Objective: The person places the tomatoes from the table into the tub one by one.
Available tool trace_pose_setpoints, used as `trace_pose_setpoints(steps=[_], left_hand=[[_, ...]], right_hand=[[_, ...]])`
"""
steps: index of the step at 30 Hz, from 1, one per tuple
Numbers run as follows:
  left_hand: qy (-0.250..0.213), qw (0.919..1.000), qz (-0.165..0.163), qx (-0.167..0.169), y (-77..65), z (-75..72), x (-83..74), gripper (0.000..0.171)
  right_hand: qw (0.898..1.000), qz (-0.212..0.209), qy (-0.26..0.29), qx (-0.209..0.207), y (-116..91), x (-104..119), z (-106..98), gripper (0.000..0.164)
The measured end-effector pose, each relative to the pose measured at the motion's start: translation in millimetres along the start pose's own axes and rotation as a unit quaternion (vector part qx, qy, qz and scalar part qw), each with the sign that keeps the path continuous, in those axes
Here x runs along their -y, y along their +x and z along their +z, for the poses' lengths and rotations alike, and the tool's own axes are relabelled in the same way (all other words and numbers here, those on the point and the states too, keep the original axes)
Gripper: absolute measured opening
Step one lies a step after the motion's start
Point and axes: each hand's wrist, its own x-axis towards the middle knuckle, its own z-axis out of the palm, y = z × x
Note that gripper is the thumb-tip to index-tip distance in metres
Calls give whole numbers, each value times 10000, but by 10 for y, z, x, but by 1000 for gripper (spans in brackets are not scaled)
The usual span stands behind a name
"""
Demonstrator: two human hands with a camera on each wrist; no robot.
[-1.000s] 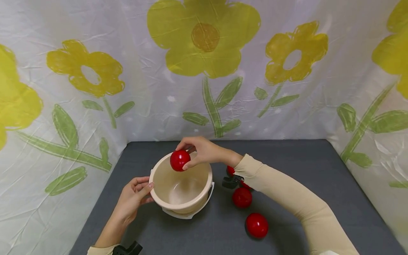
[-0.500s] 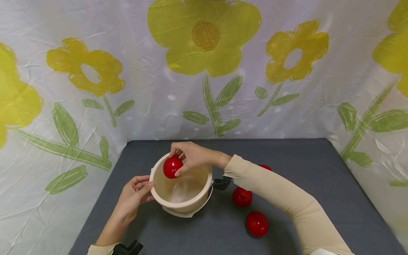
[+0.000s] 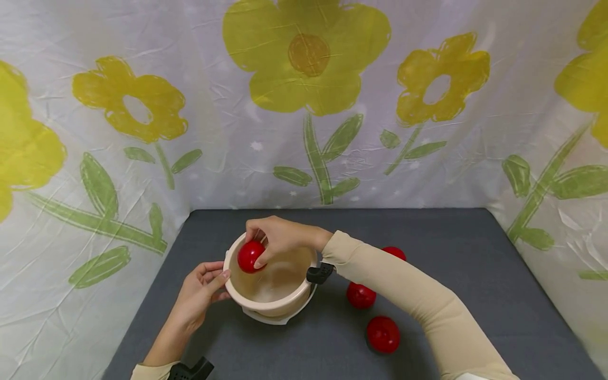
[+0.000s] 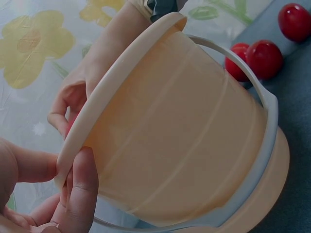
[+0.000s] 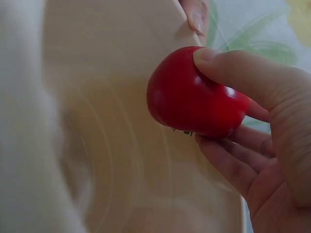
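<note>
Where the cream bucket (image 3: 265, 306) is held: its left rim is pinched by the left hand (image 3: 201, 293), the thumb laid at the edge and the fingers set against the outer wall; by this grip the bucket is presumably steadied on the table (image 3: 442, 232).
Right hand (image 3: 277, 235): a red tomato (image 3: 249, 257) is gripped between the thumb and the fingers; since it is grasped from the sides, most of its skin is left uncovered, and a bit of green is seen on it in the right wrist view.
Inside the bucket: the gripped tomato is held within the mouth, near the left wall; whether the wall is touched cannot be told. Only this tomato is seen inside, and part of the interior is hidden by the right hand.
Bucket handle (image 4: 269, 126): it is folded down around the outer wall, so the mouth is not crossed by it.
Loose tomatoes: a near tomato (image 3: 383, 334), a middle tomato (image 3: 360, 297) and a far tomato (image 3: 395, 252) are set in a rough row to the right of the bucket, apart from it; the far one is partly covered by the right sleeve (image 3: 404, 285).
Backdrop (image 3: 228, 153): yellow flowers are printed on it.
</note>
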Motion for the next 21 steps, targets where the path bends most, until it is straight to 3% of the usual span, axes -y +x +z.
trace_pose_setpoints(steps=[12,21], left_hand=[[-98,9999,55,-4,-3,1,-1,42],[-83,9999,72,-31,-6,11,-2,41]], right_hand=[[9995,87,-169,261,139,66,16,40],[9986,474,-23,245,76,26,81,40]])
